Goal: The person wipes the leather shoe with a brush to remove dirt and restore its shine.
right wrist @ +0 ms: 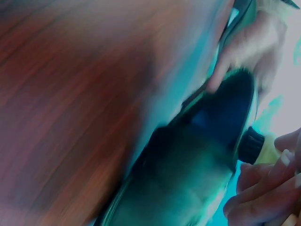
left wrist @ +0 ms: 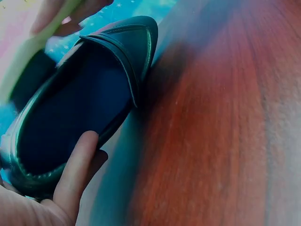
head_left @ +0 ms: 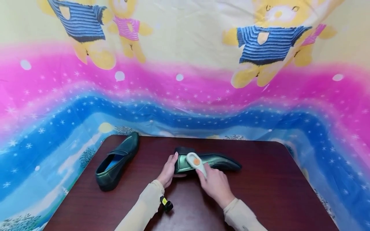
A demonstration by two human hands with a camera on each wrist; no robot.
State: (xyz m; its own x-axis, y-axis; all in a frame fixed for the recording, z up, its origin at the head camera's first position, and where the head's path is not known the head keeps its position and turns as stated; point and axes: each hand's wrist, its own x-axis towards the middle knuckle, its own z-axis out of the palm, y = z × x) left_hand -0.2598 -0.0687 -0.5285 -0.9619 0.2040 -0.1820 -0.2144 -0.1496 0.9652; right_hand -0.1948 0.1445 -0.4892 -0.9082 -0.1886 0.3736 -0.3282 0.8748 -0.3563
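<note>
A dark green loafer [head_left: 222, 162] lies tipped on its side over the table, toe pointing right, its sole away from the person. My left hand [head_left: 167, 171] grips it by the heel; in the left wrist view the thumb [left wrist: 77, 176] reaches over the collar into the opening. My right hand [head_left: 217, 184] holds a shoe brush [head_left: 199, 165] with a pale handle and an orange spot on its back. Dark bristles [right wrist: 251, 143] meet the shoe's side near the heel in the right wrist view.
Another loafer [head_left: 117, 162] with a blue insole stands upright at the table's left side. The dark red-brown table [head_left: 277, 189] has rounded far corners. Behind it hangs a printed cloth [head_left: 185, 93] with bears. A black strap piece [head_left: 166, 204] with a yellow label hangs at the left wrist.
</note>
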